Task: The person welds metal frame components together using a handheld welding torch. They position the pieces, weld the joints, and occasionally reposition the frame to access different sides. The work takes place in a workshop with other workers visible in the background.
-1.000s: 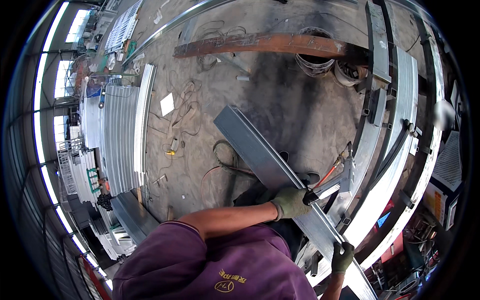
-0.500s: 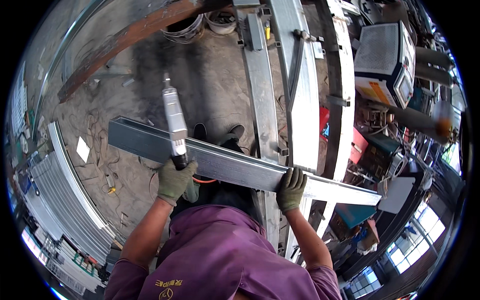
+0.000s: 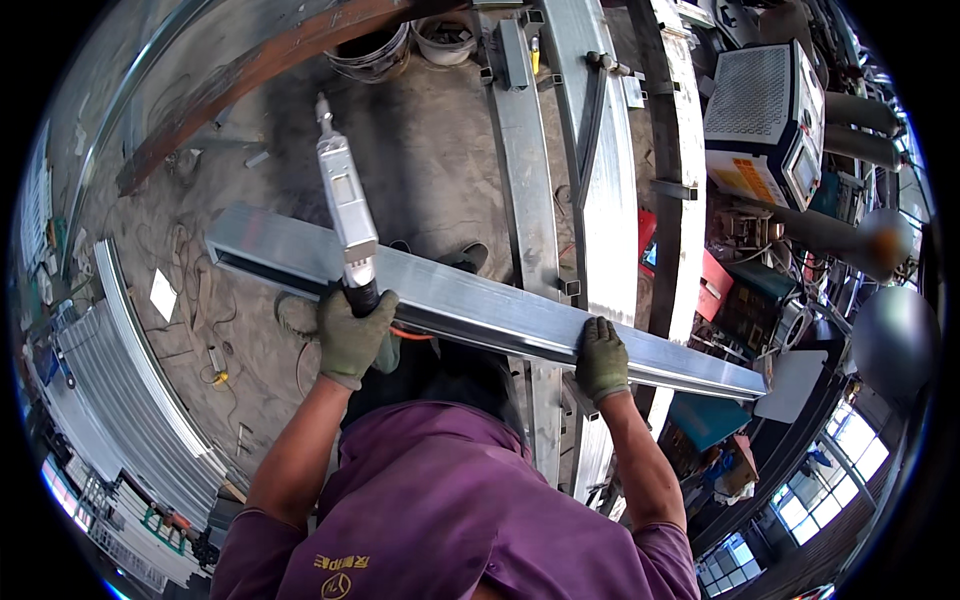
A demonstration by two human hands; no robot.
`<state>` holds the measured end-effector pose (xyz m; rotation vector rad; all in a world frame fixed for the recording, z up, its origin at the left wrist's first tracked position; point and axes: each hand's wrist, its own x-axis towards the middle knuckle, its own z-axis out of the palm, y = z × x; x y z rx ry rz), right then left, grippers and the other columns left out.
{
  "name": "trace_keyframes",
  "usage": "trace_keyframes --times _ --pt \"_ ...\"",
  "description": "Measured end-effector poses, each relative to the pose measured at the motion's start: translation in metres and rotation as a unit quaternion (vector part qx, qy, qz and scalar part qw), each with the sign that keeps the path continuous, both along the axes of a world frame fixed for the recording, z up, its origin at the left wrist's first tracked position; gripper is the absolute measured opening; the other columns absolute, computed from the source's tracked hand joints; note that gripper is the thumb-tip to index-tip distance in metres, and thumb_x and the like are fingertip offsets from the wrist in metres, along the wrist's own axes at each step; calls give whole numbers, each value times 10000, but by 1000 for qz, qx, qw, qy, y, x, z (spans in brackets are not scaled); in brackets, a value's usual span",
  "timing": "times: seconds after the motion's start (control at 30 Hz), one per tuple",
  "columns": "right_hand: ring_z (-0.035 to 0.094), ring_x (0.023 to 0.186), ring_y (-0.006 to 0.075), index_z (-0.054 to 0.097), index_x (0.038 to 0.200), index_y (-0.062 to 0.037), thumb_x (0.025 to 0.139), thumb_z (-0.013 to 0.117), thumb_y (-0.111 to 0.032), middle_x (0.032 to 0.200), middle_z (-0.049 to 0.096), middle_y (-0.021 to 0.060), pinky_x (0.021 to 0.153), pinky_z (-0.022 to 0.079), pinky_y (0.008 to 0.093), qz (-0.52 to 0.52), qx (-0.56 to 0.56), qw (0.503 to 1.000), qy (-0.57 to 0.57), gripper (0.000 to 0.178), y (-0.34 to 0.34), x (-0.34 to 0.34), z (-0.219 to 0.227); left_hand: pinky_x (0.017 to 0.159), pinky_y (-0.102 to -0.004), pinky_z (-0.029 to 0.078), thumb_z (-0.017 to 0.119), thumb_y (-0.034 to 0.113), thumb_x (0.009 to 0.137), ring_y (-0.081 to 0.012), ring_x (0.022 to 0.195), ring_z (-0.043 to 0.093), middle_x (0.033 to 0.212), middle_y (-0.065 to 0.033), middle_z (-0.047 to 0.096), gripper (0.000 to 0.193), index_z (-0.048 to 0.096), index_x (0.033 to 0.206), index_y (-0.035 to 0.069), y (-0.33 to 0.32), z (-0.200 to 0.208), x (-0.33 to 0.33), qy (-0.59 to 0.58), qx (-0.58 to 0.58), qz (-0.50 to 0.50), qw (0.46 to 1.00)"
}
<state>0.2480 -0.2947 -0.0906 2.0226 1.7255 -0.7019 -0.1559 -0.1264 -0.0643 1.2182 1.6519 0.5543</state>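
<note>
My left hand [image 3: 352,335], in a green work glove, is closed around the dark grip of a silver welding gun [image 3: 345,195]. The gun's narrow nozzle points away from me, and an orange cable [image 3: 412,334] shows beside the glove. Beneath the gun, a long metal channel [image 3: 470,300] lies across in front of me, sloping down to the right. A smooth flat face of it is upward, with a dark groove along its near side. My gloved right hand [image 3: 603,362] grips the channel's near edge, right of its middle, fingers over the top and thumb hidden.
Long steel beams [image 3: 530,190] run away from me under the channel; a hammer [image 3: 597,110] lies on one. A white and blue machine [image 3: 755,125] stands at right. Buckets [image 3: 375,55] and a rusty beam [image 3: 250,85] are far off; stacked metal profiles [image 3: 130,390] lie left.
The channel has been rolled over: its groove now faces me and a flat face is up. My right hand has shifted slightly right, and the welding gun has moved slightly nearer its left end.
</note>
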Motion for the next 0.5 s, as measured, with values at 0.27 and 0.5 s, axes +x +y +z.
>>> trace_keyframes --times 0.27,0.5 --pt "698 907 497 651 956 -52 864 631 -1 927 709 232 771 548 586 -31 36 993 111 108 -7 21 -7 701 -393 574 894 266 887 -163 738 700 808 -55 739 297 742 981 30 26 -13 15 -18 -8 -10 1000" --pt "715 1213 417 670 1370 30 912 750 -114 1313 732 236 1044 574 481 -35 75 979 186 487 21 6 -4 751 -403 610 904 396 826 -301 798 781 850 -124 780 403 778 1011 60 25 -19 16 71 15 20 997"
